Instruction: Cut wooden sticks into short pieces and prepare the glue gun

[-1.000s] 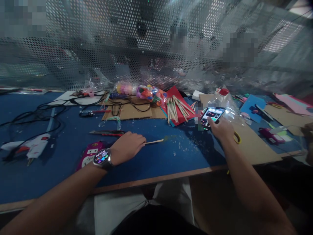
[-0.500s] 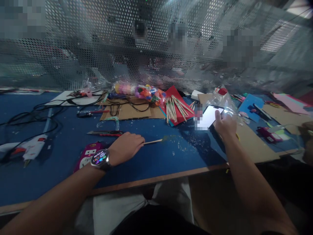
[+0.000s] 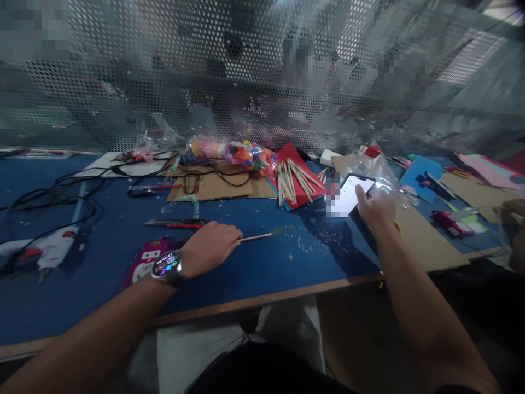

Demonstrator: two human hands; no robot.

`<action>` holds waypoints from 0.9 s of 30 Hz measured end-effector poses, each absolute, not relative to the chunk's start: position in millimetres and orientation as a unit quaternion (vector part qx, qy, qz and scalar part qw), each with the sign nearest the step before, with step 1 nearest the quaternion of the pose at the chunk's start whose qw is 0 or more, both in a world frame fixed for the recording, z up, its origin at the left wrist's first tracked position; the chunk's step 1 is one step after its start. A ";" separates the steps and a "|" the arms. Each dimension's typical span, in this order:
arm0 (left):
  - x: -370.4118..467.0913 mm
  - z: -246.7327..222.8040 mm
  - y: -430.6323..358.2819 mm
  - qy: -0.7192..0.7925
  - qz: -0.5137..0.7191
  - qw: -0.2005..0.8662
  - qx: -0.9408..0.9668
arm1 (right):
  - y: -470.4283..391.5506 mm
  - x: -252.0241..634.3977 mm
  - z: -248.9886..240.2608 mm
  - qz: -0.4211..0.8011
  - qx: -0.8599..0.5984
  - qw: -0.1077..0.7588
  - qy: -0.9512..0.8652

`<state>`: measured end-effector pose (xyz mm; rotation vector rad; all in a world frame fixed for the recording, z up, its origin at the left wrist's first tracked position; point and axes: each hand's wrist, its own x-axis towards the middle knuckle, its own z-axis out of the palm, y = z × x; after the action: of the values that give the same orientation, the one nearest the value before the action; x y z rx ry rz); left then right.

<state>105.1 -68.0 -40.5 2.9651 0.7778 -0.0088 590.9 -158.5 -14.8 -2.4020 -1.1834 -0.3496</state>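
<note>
My left hand, with a smartwatch on its wrist, is closed on a thin wooden stick that points right across the blue tabletop. In my right hand is a smartphone, its lit screen facing up and my thumb over the glass. Just behind my left hand lies a red and black box cutter. A purple case with a cartoon face sits partly hidden by my left wrist.
Sticks lie on red paper. A white glue gun and black cables are at left. Bagged pom-poms rest behind cardboard. A perforated metal screen stands at the back. Another person's hand shows at far right.
The phone's screen has gone from blank white to showing small items, and my right thumb has shifted slightly left on it. My left hand stays in place with the stick.
</note>
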 end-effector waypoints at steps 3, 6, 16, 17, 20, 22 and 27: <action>105.4 -38.9 -69.2 0.256 -0.003 0.041 0.966 | -159.3 590.3 -15.5 -0.129 -0.863 0.224 -0.433; 105.4 -38.2 -70.0 0.260 0.001 0.044 0.965 | -160.2 588.1 -17.7 -0.131 -0.859 0.235 -0.436; 104.7 -43.4 -67.4 0.257 0.006 0.061 0.964 | -155.9 579.8 -22.1 -0.146 -0.851 0.268 -0.428; 104.5 -43.7 -67.4 0.257 0.005 0.062 0.964 | -154.8 579.5 -21.2 -0.146 -0.852 0.269 -0.424; 104.0 -43.8 -67.7 0.258 0.006 0.062 0.964 | -151.9 578.0 -18.3 -0.143 -0.857 0.274 -0.412; 103.8 -43.2 -68.0 0.259 0.007 0.063 0.964 | -150.9 576.7 -16.8 -0.139 -0.859 0.277 -0.407; 103.0 -41.6 -68.2 0.260 0.010 0.066 0.963 | -152.0 575.9 -16.3 -0.135 -0.857 0.282 -0.410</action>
<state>103.0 -68.2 -41.6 2.9056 0.7844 0.0300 575.9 -152.0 -16.3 -2.2950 -1.0988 -0.3611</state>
